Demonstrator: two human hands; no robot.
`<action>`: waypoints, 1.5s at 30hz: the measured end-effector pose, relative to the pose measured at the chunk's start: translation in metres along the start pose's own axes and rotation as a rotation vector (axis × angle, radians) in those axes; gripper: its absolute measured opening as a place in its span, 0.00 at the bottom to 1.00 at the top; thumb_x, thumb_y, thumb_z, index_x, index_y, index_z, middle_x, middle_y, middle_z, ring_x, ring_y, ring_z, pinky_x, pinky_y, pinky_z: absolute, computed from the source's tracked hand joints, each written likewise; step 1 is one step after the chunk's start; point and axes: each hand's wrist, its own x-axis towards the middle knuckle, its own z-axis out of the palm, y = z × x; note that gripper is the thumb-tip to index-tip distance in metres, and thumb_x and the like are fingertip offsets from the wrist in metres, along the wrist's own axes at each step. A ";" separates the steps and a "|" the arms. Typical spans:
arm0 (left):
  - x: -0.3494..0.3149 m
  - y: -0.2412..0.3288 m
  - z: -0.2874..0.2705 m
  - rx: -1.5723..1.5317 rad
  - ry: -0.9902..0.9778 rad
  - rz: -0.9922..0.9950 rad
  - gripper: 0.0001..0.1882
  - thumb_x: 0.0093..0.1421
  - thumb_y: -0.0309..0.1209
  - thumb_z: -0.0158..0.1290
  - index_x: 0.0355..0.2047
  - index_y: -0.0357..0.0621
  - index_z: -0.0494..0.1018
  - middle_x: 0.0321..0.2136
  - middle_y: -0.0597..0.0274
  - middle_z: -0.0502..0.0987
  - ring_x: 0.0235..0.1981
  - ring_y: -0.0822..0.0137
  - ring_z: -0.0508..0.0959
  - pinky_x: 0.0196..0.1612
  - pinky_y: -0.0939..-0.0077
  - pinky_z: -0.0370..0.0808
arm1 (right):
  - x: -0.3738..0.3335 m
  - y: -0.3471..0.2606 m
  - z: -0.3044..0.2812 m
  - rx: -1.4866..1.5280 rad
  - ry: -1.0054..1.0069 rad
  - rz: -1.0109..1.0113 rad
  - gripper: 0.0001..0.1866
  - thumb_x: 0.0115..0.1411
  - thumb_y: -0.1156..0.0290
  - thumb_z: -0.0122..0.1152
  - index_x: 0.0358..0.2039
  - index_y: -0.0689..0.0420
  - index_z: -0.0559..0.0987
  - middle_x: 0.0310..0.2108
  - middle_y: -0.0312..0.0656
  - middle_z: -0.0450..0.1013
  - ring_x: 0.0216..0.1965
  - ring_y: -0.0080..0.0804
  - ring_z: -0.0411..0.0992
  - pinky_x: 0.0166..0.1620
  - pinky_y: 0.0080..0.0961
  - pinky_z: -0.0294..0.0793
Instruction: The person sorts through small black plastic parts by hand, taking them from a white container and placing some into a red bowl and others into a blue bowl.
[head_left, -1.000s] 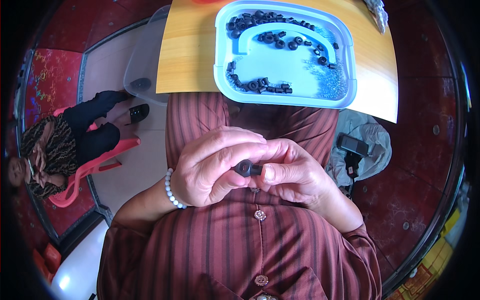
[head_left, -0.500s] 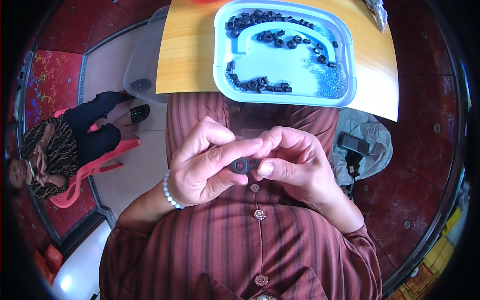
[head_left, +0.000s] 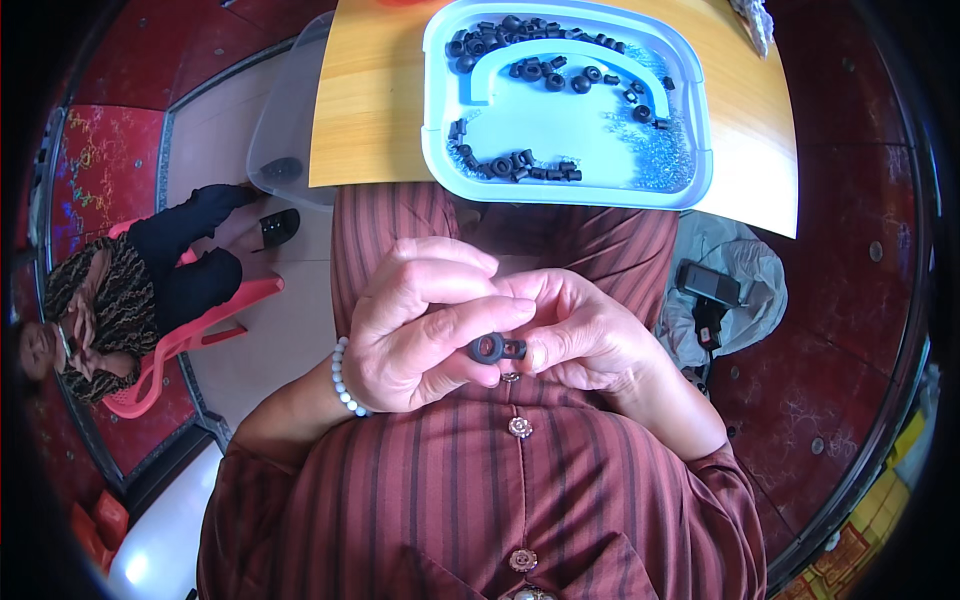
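My left hand (head_left: 420, 330) pinches a black plastic-looking ring (head_left: 487, 349), my right hand (head_left: 585, 335) a black stubby cylinder (head_left: 514, 349) at its three o'clock; seemingly mating them, next needing steady alignment.

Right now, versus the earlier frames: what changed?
The black piece turned, its ring opening now facing the camera. The left hand's upper fingers drew leftward, apart from its index finger. Nothing visibly released. Unchanged: both hands' grip, right hand included; tray contents.
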 end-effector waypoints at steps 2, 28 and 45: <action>0.003 -0.001 -0.001 -0.022 -0.033 0.006 0.21 0.57 0.41 0.56 0.41 0.34 0.77 0.37 0.57 0.74 0.39 0.57 0.75 0.39 0.66 0.73 | 0.000 0.002 -0.005 0.053 -0.057 0.056 0.15 0.54 0.82 0.64 0.44 0.66 0.77 0.41 0.45 0.75 0.43 0.29 0.74 0.51 0.26 0.74; 0.005 0.001 0.000 -0.255 -0.161 0.021 0.22 0.62 0.45 0.49 0.34 0.33 0.72 0.34 0.49 0.77 0.39 0.50 0.80 0.40 0.64 0.80 | -0.016 0.013 0.002 -0.117 -0.060 0.042 0.14 0.58 0.77 0.61 0.46 0.62 0.76 0.43 0.36 0.73 0.45 0.21 0.70 0.48 0.20 0.68; 0.007 0.005 0.006 -0.302 -0.109 0.010 0.21 0.62 0.44 0.50 0.33 0.33 0.73 0.33 0.48 0.77 0.38 0.50 0.80 0.39 0.63 0.80 | -0.016 0.018 -0.006 -0.098 -0.094 0.010 0.13 0.56 0.75 0.64 0.42 0.62 0.77 0.40 0.39 0.75 0.40 0.21 0.72 0.42 0.19 0.72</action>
